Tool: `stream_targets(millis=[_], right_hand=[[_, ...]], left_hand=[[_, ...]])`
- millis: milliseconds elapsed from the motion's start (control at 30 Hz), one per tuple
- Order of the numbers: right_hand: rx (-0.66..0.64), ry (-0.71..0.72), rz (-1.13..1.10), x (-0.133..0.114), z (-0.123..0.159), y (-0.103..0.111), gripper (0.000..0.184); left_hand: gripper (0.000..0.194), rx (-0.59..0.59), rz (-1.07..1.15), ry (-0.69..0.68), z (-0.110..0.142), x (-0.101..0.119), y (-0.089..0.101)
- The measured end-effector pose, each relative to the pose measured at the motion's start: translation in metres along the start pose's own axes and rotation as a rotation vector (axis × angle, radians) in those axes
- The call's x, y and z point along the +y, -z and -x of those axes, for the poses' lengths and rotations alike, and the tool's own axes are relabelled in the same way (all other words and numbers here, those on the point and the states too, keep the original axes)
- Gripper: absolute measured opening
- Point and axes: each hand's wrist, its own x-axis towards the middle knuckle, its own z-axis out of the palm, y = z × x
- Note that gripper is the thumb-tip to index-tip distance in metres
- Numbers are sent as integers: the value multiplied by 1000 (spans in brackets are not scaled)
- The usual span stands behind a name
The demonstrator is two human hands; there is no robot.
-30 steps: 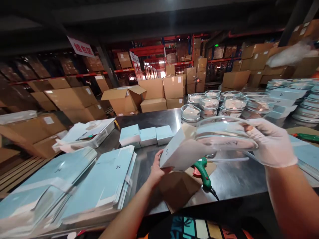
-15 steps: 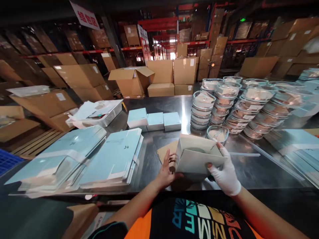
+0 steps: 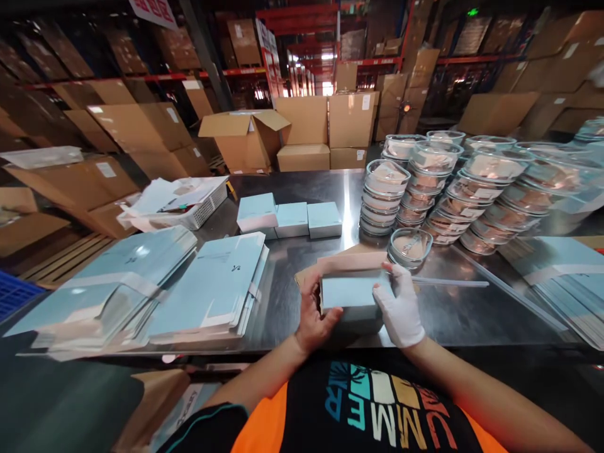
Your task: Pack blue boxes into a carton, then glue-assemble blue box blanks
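Between my two hands is a small light-blue cardboard box (image 3: 353, 293), tilted toward me near the table's front edge. Bare fingers of my left hand (image 3: 315, 313) wrap its left side, the thumb at the lower front corner. My right hand (image 3: 401, 306), in a white glove with bare fingertips showing, grips the right side with the thumb on the blue face. A pale flap stands up along the box's far side. What lies inside is hidden. Just beyond the right hand sits a round glass bowl (image 3: 409, 248). A piece of brown cardboard (image 3: 302, 275) lies partly under the box.
Blue boxes (image 3: 291, 219) stand in a row farther back on the metal table (image 3: 283, 264). Flat blue cartons (image 3: 212, 286) are stacked at left, beside a white basket (image 3: 202, 211). Stacked glass bowls (image 3: 384, 195) rise at right. Clear strips (image 3: 453, 283) lie right of the hands.
The box was standing with its top flaps open; now its blue face shows, with a pale flap raised behind. Both hands moved closer together, the right thumb now on the blue face.
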Motion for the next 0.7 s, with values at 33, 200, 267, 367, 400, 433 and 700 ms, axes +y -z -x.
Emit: stream_targets(millis=[33,200,267,367,400,433,700], right_hand=[[17,19,-25,-1,-4,0,55],[-96,111,297,4,-31,31,46],[-221,-47,699,14,-40,48,46],[-528,-418,1069,32,-47,60,43],[-589,-482,1078,38,-48,60,42],[-604,-499,1051,42,-48,60,42],[-152,-557,439,56,-26,57,47]], left_hand=[[69,-47,-40,-6,1,-3,3],[70,-157,-129,38,-13,-7,21],[71,-45,-97,80,-23,-5,26],[68,95,-32,143,-36,1,30],[67,116,-19,156,-40,3,31],[66,127,-12,167,-43,5,31],[69,159,61,272,-50,24,29]])
